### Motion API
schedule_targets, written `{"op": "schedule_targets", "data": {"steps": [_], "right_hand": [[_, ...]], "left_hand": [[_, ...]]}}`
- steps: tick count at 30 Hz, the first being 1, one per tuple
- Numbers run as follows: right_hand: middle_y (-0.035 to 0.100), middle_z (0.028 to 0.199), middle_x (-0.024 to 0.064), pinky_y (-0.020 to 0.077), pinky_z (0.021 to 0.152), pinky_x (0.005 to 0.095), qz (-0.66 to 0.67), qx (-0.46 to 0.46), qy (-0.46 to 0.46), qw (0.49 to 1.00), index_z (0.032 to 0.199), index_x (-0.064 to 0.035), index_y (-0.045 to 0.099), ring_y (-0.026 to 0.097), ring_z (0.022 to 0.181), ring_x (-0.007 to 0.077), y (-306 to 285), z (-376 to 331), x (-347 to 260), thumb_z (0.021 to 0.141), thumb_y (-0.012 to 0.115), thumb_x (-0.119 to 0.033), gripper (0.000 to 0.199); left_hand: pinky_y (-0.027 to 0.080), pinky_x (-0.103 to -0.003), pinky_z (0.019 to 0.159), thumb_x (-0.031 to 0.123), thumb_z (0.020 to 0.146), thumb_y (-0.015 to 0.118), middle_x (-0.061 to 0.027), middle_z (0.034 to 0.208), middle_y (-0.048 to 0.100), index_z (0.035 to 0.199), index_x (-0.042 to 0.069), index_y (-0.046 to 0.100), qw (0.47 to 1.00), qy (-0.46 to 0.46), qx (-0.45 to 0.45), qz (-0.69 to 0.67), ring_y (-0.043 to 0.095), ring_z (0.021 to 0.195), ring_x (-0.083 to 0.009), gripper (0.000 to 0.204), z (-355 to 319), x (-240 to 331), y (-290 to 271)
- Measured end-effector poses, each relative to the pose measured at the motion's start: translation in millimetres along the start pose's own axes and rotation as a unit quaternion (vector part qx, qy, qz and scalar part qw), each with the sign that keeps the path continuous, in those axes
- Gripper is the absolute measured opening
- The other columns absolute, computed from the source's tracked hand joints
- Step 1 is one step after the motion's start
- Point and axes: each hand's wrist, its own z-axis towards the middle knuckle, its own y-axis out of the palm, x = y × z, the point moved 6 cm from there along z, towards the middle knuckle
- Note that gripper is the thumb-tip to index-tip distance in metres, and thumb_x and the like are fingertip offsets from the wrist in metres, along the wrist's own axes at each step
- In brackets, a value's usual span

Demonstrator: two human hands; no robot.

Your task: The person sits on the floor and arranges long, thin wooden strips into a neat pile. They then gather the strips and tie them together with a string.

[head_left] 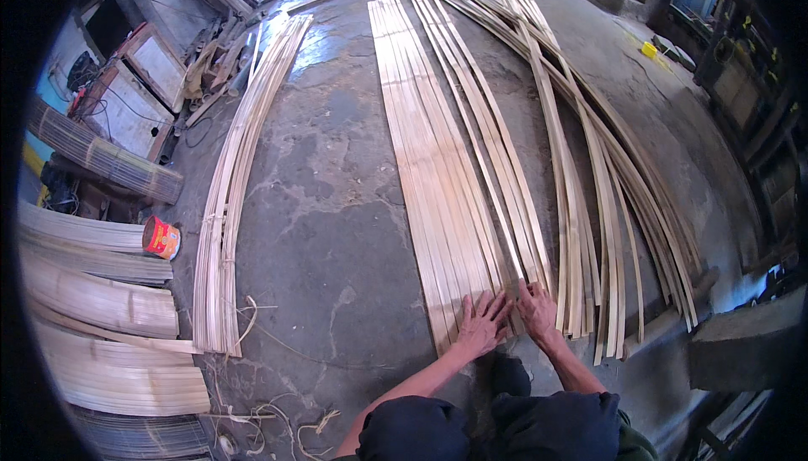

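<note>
Long pale bamboo strips (438, 166) lie side by side on the concrete floor (328, 208), running away from me. My left hand (481, 319) presses flat, fingers spread, on the near ends of these strips. My right hand (537, 309) rests flat on the neighbouring strips (505, 166) just to the right, fingers apart. Neither hand grips anything. My dark-clad knees (505, 427) are at the bottom edge.
A loose heap of curved strips (606, 183) lies to the right. A tied bundle of strips (227, 208) lies to the left. Flattened bamboo sheets (101, 326), a red tin can (161, 237) and a rolled mat (109, 162) sit far left. A concrete block (741, 343) stands at right.
</note>
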Motion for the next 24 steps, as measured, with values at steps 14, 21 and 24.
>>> {"op": "schedule_targets", "data": {"steps": [14, 21, 24], "right_hand": [[0.064, 0.081, 0.0256, 0.0491, 0.060, 0.0480, 0.202, 0.022, 0.050, 0.978, 0.135, -0.0063, 0.050, 0.064, 0.071, 0.0422, 29, -2, 10, 0.099, 0.054, -0.022, 0.039], [0.064, 0.081, 0.0270, 0.0495, 0.062, 0.0482, 0.206, -0.004, 0.076, 0.976, 0.132, -0.0060, 0.053, 0.065, 0.075, 0.0427, 28, 2, 17, 0.099, 0.054, -0.023, 0.037], [0.063, 0.079, 0.0259, 0.0497, 0.062, 0.0456, 0.205, 0.001, 0.092, 0.974, 0.130, -0.0045, 0.055, 0.065, 0.072, 0.0391, 31, 2, 21, 0.099, 0.055, -0.023, 0.037]], "left_hand": [[0.012, -0.067, 0.112, 0.051, 0.088, 0.057, -0.0037, 0.159, 0.025, 0.152, 0.014, 0.033, 1.000, 0.002, 0.022, 0.013, 0.024, 0.145, -0.0317, 0.077, 3, 0, 3], [0.011, -0.067, 0.112, 0.049, 0.088, 0.057, -0.0046, 0.160, 0.023, 0.151, 0.012, 0.034, 0.999, 0.010, 0.011, 0.033, 0.023, 0.145, -0.0319, 0.077, 4, 2, 1], [0.011, -0.067, 0.112, 0.046, 0.088, 0.058, -0.0049, 0.161, 0.022, 0.151, 0.011, 0.034, 1.000, 0.015, 0.016, 0.013, 0.021, 0.146, -0.0328, 0.076, 4, 2, 0]]}}
